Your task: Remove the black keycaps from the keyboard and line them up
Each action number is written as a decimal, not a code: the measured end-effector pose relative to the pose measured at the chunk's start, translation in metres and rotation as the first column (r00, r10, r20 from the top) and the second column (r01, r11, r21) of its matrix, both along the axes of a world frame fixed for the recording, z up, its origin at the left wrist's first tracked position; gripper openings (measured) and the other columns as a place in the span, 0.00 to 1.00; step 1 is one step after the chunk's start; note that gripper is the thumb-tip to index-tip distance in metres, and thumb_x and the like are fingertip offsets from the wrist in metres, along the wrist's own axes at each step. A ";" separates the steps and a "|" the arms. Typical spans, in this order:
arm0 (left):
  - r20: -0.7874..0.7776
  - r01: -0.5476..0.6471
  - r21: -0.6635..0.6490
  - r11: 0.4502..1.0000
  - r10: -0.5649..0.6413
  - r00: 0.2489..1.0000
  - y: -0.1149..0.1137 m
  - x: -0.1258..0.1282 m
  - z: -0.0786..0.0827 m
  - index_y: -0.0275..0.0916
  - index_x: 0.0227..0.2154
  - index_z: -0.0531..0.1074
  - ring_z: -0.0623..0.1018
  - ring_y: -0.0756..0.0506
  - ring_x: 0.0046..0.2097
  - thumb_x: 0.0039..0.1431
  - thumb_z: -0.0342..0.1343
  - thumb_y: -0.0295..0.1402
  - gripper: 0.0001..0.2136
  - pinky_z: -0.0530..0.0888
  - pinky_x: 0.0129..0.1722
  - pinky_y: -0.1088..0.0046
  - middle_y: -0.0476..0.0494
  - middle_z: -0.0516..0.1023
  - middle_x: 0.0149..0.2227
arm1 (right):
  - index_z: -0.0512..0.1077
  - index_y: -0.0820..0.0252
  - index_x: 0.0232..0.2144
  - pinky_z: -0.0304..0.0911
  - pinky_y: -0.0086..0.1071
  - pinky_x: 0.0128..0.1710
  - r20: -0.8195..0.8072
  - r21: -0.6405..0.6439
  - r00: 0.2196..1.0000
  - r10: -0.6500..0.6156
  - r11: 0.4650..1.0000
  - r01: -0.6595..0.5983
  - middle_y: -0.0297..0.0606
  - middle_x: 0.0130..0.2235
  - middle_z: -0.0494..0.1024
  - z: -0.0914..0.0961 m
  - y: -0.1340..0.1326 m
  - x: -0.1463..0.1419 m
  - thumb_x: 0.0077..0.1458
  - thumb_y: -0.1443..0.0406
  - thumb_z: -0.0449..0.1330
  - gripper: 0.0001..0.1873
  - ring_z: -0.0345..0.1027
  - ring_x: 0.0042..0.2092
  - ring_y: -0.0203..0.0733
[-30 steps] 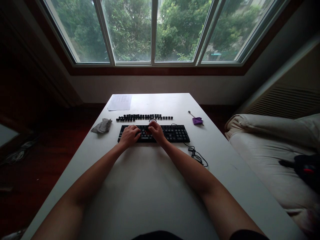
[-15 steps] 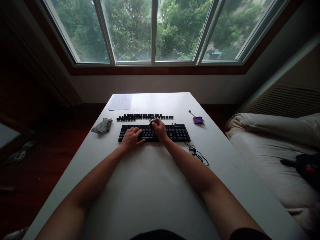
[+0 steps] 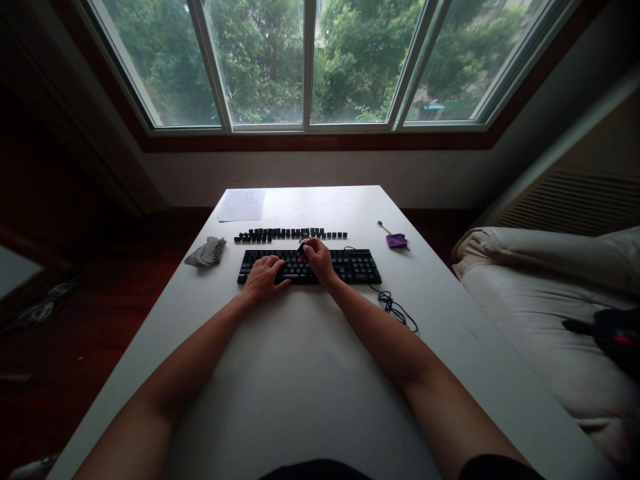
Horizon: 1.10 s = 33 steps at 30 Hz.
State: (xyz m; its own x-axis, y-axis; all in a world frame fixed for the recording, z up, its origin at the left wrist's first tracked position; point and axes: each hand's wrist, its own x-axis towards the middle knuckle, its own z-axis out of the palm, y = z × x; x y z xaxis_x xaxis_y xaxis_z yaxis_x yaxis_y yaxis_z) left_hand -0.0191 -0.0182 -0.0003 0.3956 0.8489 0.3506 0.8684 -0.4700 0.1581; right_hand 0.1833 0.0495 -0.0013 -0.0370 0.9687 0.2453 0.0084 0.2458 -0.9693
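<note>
A black keyboard (image 3: 357,267) lies across the white table in front of me. My left hand (image 3: 264,277) rests palm down on its left part, fingers stretched over the keys and thumb out at the front edge. My right hand (image 3: 319,259) is over the middle of the keyboard, thumb and fingers pinched on a small dark tool (image 3: 301,247) with what looks like a thin wire at its top; it is too small to name surely. Just behind the keyboard stand rows of loose black keycaps (image 3: 277,233). Some keys are hidden under my hands.
A crumpled grey cloth (image 3: 207,252) lies left of the keyboard. A printed sheet (image 3: 241,205) is at the back left. On the right are a small brush (image 3: 384,227), a purple cloth (image 3: 397,241) and the coiled black cable (image 3: 393,305). A sofa (image 3: 540,300) stands beyond the table's right edge.
Both hands keep almost the same place and grip. The whole view has shifted very slightly; the things on the table lie as before.
</note>
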 end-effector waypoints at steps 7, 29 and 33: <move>0.000 -0.001 -0.006 1.000 0.001 1.000 -0.002 0.000 -0.001 0.42 0.57 0.69 0.69 0.34 0.56 0.60 0.59 0.47 0.25 0.66 0.58 0.52 0.36 0.71 0.55 | 0.71 0.56 0.39 0.66 0.32 0.32 0.087 0.077 0.996 -0.035 0.997 0.028 0.32 0.30 0.75 -0.002 0.001 0.001 0.57 0.55 0.57 0.13 0.72 0.30 0.40; 0.028 0.029 -0.021 0.999 -0.028 0.999 -0.011 0.010 0.000 0.44 0.55 0.70 0.70 0.34 0.55 0.60 0.60 0.46 0.23 0.66 0.57 0.51 0.37 0.72 0.54 | 0.77 0.54 0.43 0.67 0.37 0.43 0.362 0.268 0.930 -0.060 0.962 -0.043 0.38 0.37 0.80 0.015 -0.006 0.000 0.61 0.61 0.57 0.11 0.73 0.37 0.45; 0.041 0.023 -0.012 1.000 -0.023 0.999 -0.012 0.010 0.000 0.43 0.56 0.70 0.70 0.34 0.55 0.59 0.60 0.46 0.24 0.67 0.57 0.52 0.37 0.72 0.54 | 0.77 0.54 0.43 0.66 0.38 0.44 0.415 0.284 0.907 -0.069 0.957 -0.057 0.39 0.37 0.81 0.014 -0.003 0.001 0.61 0.61 0.58 0.11 0.74 0.38 0.46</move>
State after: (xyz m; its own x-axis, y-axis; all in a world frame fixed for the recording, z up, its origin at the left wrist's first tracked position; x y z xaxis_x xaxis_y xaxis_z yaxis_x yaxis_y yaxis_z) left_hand -0.0086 -0.0298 0.0002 0.4007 0.8442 0.3560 0.8502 -0.4875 0.1990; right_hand 0.1839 0.0467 0.0124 -0.1913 0.8608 0.4716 0.3978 0.5073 -0.7645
